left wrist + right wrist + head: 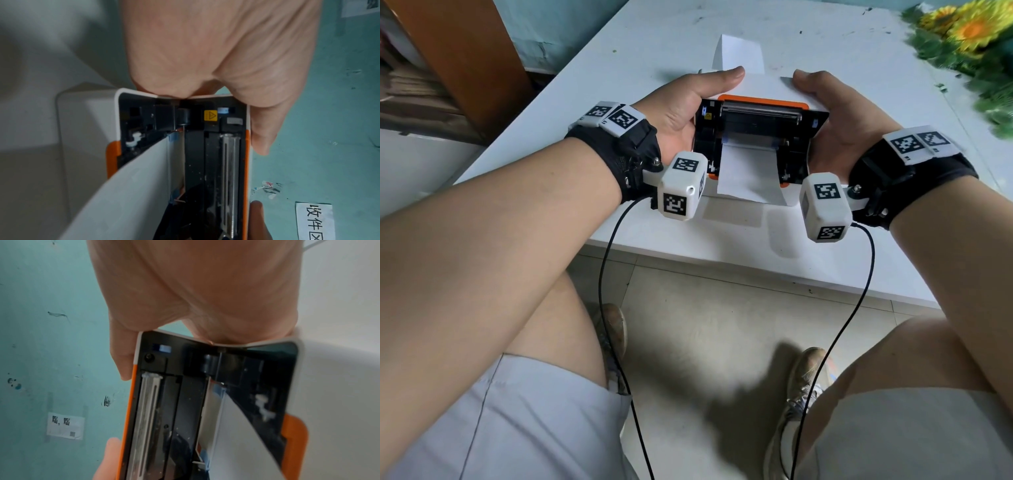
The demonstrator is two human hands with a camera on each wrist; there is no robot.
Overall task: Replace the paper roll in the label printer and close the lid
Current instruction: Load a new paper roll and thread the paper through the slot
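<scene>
The label printer (736, 202) sits on the white table, its lid (760, 114) half raised, showing a black inside with an orange rim and a metal bar. A white paper strip (748, 171) runs from inside out over the front edge towards me. My left hand (688, 102) grips the lid's left end, thumb over its top. My right hand (839, 116) grips the right end the same way. The left wrist view shows the lid (224, 162), the strip (133, 186) and my left hand (216, 48). The right wrist view shows the lid (164, 402), the strip (236, 434) and my right hand (195, 288). The other fingers are hidden.
A loose white paper sheet (739, 54) lies on the table (859, 246) just behind the printer. Artificial sunflowers (969, 34) fill the back right corner. A brown wooden panel (465, 51) stands at the left. The table's front edge is near my knees.
</scene>
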